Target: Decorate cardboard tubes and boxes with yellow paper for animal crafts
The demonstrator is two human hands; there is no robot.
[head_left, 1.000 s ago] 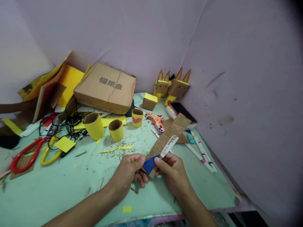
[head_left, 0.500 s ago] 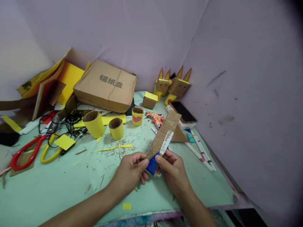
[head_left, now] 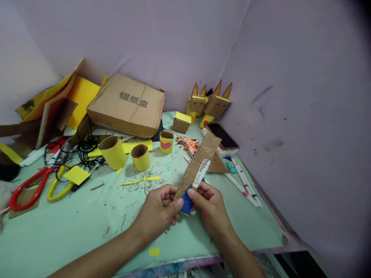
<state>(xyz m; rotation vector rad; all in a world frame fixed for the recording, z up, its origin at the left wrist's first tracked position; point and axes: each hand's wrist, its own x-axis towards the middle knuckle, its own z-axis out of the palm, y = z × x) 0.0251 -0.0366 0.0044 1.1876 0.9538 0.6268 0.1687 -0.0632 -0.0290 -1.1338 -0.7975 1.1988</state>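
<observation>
Both hands grip the lower end of a brown cardboard strip [head_left: 194, 166], which slants up and away to the right. A white printed label [head_left: 201, 173] is stuck along its right edge, and the near end is blue. My left hand [head_left: 162, 206] pinches the strip's left edge, thumb on top. On the other side my right hand [head_left: 210, 204] presses its thumb on the blue part, fingers underneath and partly hidden. Beyond the hands stand several yellow-covered cardboard rings: a large ring [head_left: 113, 153], a small ring [head_left: 141, 160] and one ring with a red heart [head_left: 166, 143].
Red-handled scissors [head_left: 30, 191], yellow-handled scissors [head_left: 59, 189] and tangled black cord lie left. A large cardboard box [head_left: 127, 102] stands behind. Horned cardboard figures [head_left: 217, 104], a phone [head_left: 223, 136] and white markers [head_left: 246, 181] are right. Yellow scraps lie on the green tabletop [head_left: 87, 235].
My left thumb has shifted slightly over the strip's lower end, and less of the blue shows. The whole view has slid a little to the left.
</observation>
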